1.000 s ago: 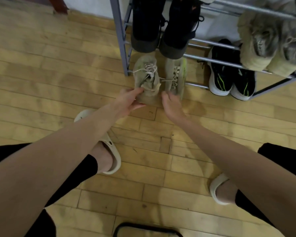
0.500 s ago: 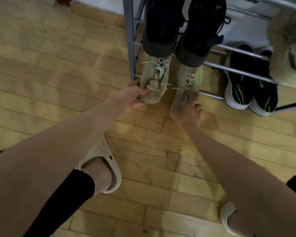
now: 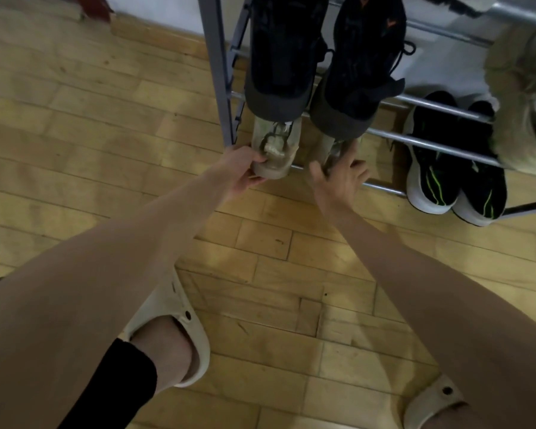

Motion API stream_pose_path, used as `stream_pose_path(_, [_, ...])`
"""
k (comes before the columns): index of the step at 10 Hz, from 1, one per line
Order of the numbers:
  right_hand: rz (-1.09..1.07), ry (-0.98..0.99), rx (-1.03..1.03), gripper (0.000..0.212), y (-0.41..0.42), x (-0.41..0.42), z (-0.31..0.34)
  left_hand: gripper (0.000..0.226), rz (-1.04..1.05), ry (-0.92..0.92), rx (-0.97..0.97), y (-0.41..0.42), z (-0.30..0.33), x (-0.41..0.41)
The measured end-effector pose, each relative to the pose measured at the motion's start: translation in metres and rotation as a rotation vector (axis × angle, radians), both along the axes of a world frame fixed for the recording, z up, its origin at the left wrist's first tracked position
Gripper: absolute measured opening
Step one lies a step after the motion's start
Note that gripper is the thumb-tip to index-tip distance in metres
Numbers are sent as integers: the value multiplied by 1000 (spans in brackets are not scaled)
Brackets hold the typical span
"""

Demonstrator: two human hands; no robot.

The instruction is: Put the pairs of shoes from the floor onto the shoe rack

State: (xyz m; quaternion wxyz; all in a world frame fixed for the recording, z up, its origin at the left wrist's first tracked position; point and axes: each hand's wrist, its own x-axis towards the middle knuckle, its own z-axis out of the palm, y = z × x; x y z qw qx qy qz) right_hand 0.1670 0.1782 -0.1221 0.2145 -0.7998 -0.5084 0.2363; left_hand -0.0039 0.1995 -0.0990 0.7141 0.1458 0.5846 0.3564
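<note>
Head view: beige sneaker pair sits on bottom tier of the shoe rack, long axes pointing away from the person, under the black sneakers. Left hand grips left beige sneaker at heel; right hand, fingers spread, touches right beige sneaker. Both equally near; final push goes straight in.

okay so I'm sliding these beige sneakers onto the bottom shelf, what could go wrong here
The rack's shelves are bare rails, so a heel may drop between them. The dark shoes overhang just above and could be knocked. Your right hand is open against its beige sneaker, which may twist; the left hand grips the other.
</note>
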Motion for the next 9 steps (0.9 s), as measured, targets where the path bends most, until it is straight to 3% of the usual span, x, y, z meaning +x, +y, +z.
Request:
stream_pose_path(2, [47, -40, -70, 80, 21, -10, -11, 50, -18, 38, -9, 15, -8, 5])
stream_pose_path(4, [94, 55, -55, 89, 17, -5, -16, 44, -31, 125, 17, 25, -13, 13])
stream_pose_path(7, [206, 61, -2, 91, 1, 8, -18, 35, -55, 453, 164, 15, -31, 23])
stream_pose_path(9, [275, 87, -213, 97, 1, 15, -4, 37, -188, 620, 165, -10, -2, 29])
